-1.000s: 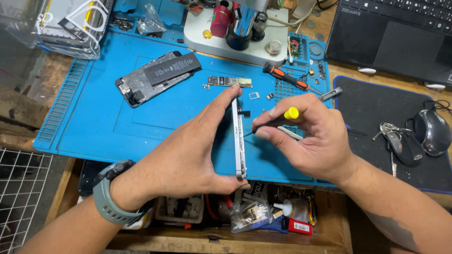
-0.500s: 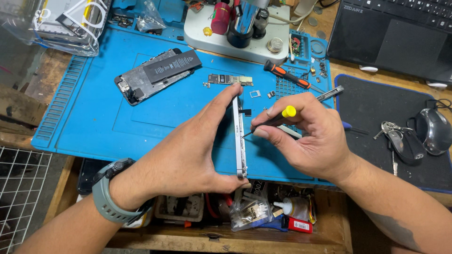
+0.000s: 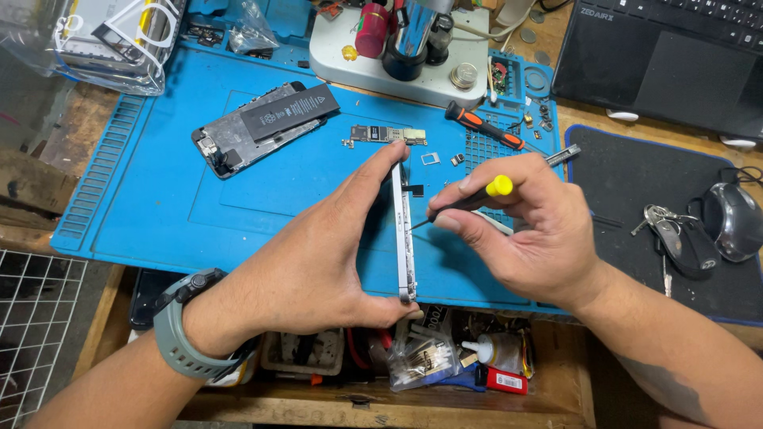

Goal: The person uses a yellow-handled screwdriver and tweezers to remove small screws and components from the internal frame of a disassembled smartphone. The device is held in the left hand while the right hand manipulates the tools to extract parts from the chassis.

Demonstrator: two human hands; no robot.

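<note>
Head view, findings. Left hand (image 3: 318, 254) holds a phone housing (image 3: 404, 230) on edge over the blue repair mat (image 3: 143, 206), thumb at its near end, fingertips at the far end, clamped on it. Right hand (image 3: 524, 230) has fingers pinched together on a yellow-capped precision screwdriver (image 3: 469, 199). Since a second ago both hands and the housing sit much as they were; the screwdriver tip has closed in and now lies at the housing's right face, so work on that face appears to be continuing.

Count: one housing in hand; one phone body with black battery (image 3: 266, 123) on the mat; one logic board (image 3: 389, 133); one orange-handled screwdriver (image 3: 485, 127); one laptop (image 3: 660, 56); one mouse (image 3: 735, 218); one key bunch (image 3: 671, 234).
</note>
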